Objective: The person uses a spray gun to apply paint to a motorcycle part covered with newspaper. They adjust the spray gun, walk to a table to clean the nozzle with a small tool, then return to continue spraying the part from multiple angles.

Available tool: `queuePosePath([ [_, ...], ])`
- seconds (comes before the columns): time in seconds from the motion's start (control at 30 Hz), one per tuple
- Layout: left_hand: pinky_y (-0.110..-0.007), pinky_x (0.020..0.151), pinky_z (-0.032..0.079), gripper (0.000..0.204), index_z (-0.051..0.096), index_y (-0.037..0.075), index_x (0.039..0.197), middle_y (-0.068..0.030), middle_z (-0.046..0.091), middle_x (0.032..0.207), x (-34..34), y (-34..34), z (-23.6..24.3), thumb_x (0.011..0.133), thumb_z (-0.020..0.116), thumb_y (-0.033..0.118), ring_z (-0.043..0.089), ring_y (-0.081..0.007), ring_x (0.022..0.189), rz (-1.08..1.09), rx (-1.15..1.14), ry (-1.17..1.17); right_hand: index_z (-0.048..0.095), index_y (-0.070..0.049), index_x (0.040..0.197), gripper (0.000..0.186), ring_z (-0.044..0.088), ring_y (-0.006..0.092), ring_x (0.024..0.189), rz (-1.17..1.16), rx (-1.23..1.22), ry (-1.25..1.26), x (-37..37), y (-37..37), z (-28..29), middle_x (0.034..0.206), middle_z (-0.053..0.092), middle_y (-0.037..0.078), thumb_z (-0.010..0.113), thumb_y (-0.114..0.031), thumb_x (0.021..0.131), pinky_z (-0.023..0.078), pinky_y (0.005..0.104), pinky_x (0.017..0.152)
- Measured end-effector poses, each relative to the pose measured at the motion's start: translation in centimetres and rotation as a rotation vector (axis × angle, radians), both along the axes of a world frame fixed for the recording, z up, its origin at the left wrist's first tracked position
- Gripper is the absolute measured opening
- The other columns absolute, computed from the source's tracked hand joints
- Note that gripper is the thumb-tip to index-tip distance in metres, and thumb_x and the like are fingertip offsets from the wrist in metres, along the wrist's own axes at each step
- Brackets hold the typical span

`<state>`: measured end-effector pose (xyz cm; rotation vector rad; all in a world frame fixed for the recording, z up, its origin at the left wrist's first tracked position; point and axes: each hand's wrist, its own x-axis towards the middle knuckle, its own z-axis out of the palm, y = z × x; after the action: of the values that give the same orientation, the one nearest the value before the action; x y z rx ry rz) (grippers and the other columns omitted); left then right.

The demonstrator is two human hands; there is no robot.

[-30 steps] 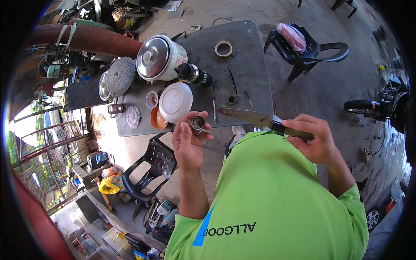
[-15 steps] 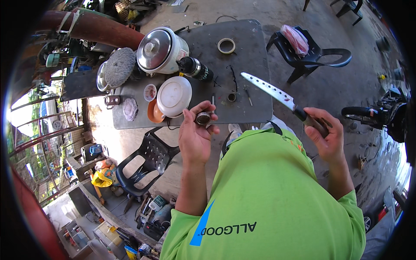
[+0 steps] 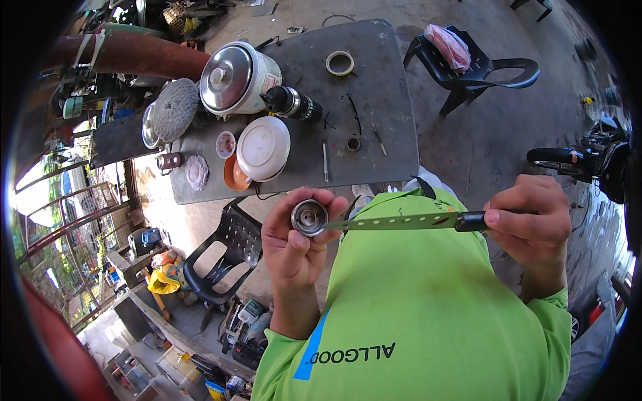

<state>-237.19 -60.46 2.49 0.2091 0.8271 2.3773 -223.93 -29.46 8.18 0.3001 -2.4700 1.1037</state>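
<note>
My left hand (image 3: 294, 250) holds a small round metal cup (image 3: 309, 218), its hollow inside facing up at the camera, in front of the green shirt (image 3: 435, 294). My right hand (image 3: 528, 220) grips the black handle of a knife (image 3: 394, 221) with a row of holes along its blade. The blade lies level across the shirt and points left, with its tip at the cup's right edge; whether it touches the cup I cannot tell.
A dark table (image 3: 371, 57) holds a rice cooker (image 3: 231, 80), black bottle (image 3: 301, 105), white lid (image 3: 263, 144), bowls, a tape ring (image 3: 340, 63) and pens. Plastic chairs (image 3: 217, 257) stand left and upper right (image 3: 481, 77). A motorcycle (image 3: 595, 164) is at right, cluttered shelves lower left.
My right hand has turned the knife from slanting up and away to level, bringing its tip to the cup. My left hand has moved lower and turned the cup's opening upward.
</note>
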Motion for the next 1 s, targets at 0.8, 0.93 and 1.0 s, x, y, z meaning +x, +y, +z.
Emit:
queuePosePath([
  [0.8, -0.047, 0.098, 0.060, 0.063, 0.051, -0.009, 0.142, -0.0313, 0.059, 0.132, -0.9, 0.2, -0.8, 0.092, 0.078, 0.018, 0.066, -0.0415, 0.118, -0.040, -0.027, 0.100, 0.077, -0.011, 0.112, 0.045, 0.048, 0.0057, 0.053, 0.369, 0.566, 0.017, -3.4, 2.1, 6.4, 0.088, 0.070, 0.009, 0.082, -0.011, 0.068, 0.029, 0.0257, 0.042],
  [0.93, -0.046, 0.096, 0.060, 0.061, 0.054, -0.008, 0.139, -0.0297, 0.062, 0.129, -0.8, 0.4, -0.4, 0.091, 0.079, 0.018, 0.067, -0.0397, 0.117, 0.001, -0.183, 0.190, 0.077, -0.010, 0.111, 0.044, 0.045, 0.0052, 0.051, 0.327, 0.610, 0.049, -3.0, 1.4, 6.7, 0.083, 0.068, 0.007, 0.082, -0.010, 0.067, 0.027, 0.0262, 0.042],
  [1.0, -0.044, 0.093, 0.061, 0.059, 0.057, -0.007, 0.138, -0.0288, 0.065, 0.127, -0.8, 0.5, -0.5, 0.090, 0.080, 0.018, 0.068, -0.0382, 0.115, 0.046, -0.282, 0.281, 0.076, -0.008, 0.110, 0.043, 0.045, 0.0054, 0.050, 0.330, 0.541, 0.000, -3.0, 1.3, 6.6, 0.080, 0.068, 0.007, 0.081, -0.007, 0.068, 0.028, 0.0270, 0.042],
])
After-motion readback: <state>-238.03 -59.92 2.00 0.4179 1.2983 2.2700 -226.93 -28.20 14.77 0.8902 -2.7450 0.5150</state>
